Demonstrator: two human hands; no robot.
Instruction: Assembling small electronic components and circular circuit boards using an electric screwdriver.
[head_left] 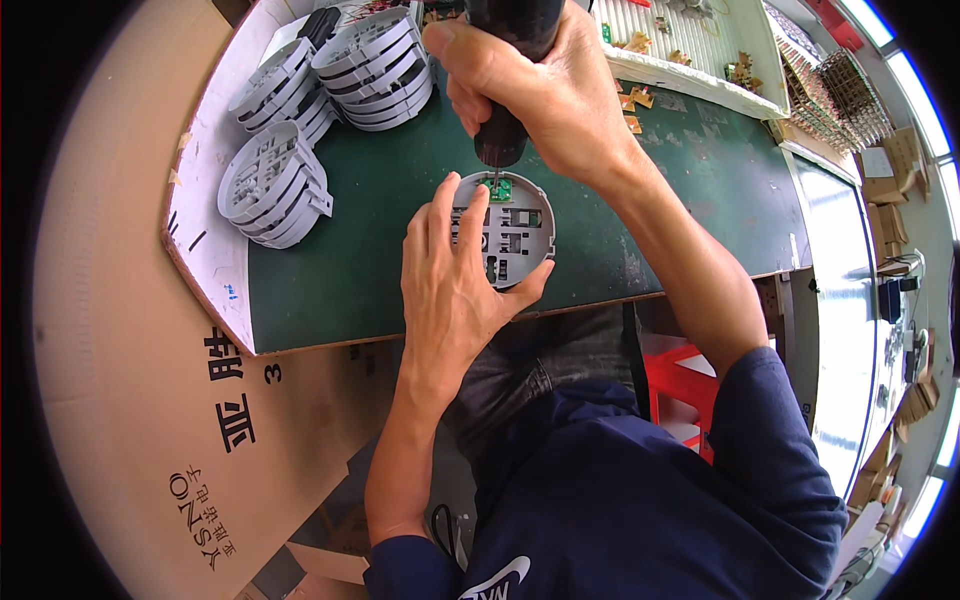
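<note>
A round grey plastic housing (522, 232) lies on the green bench with its inside facing up. My left hand (440, 270) grips it, fingers over the left rim and thumb at the lower right edge. Near the housing's far rim sits a small green circuit board (503, 190). Wrapped round a black power screwdriver (502, 140), my right hand (565, 105) holds the tool upright over that board. Its thin bit reaches down to the board beside my left fingertips. Whether a screw is under the tip is too small to tell.
Several like housings stand in stacks (375, 75) at the far left, with a nearer leaning stack (272, 195). A white ribbed tray (690, 65) at the back right holds small boards. Loose boards (636, 100) lie before it. A red stool (680, 390) stands beneath the bench (680, 220).
</note>
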